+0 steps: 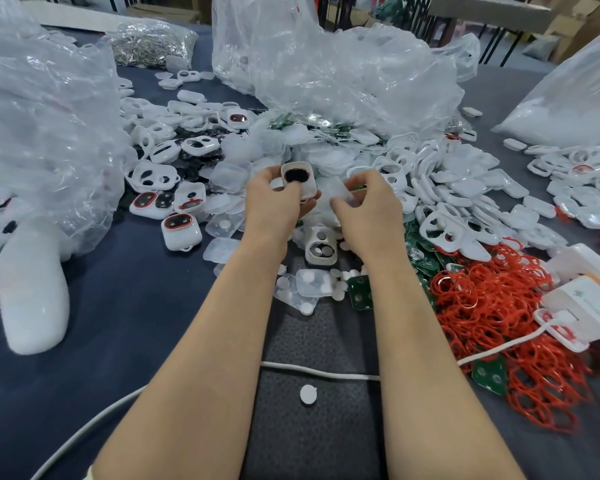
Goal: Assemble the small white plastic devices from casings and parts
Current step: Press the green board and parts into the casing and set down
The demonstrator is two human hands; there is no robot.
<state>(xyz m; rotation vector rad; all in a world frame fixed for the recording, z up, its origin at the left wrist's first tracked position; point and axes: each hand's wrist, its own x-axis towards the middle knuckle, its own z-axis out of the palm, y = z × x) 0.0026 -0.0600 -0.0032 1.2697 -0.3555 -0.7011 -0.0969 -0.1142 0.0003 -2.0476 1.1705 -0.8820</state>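
Closest to you, a small white disc (308, 394) lies on the dark table (118, 306). Farther out, your left hand (278, 199) grips a white casing (298, 180) with black inside. Your right hand (364, 202) pinches a clear cover (338, 194) just beside it.

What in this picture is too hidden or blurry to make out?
- Head view: the clear part in the right hand is see-through and half covered by fingers.
- The casing in the left hand: its lower end is behind the thumb.
- The plastic bags blur their contents.
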